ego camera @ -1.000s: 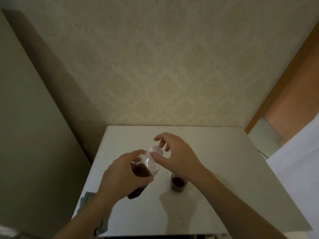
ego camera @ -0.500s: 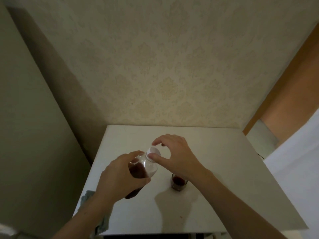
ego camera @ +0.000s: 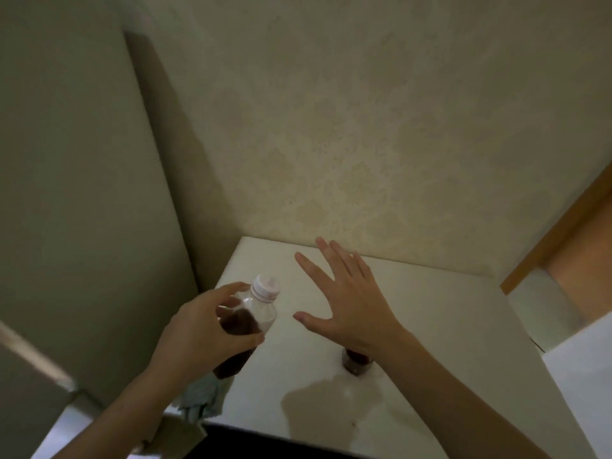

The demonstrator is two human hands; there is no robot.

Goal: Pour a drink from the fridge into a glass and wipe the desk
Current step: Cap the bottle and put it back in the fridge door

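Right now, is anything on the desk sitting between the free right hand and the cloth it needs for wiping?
Yes. The cloth lies at the desk's near-left corner, and the left hand, holding the capped bottle, is right in front of it on the way from the right hand.

One head-worn camera looked forward and down, close over the white desk against the wall.

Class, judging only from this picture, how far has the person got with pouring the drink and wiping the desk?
Done: the glass holds dark drink, and the cap is on the bottle. In hand: the left hand holds the bottle; the right hand is open above the desk. Left: wiping; the cloth lies untouched at the desk's edge.
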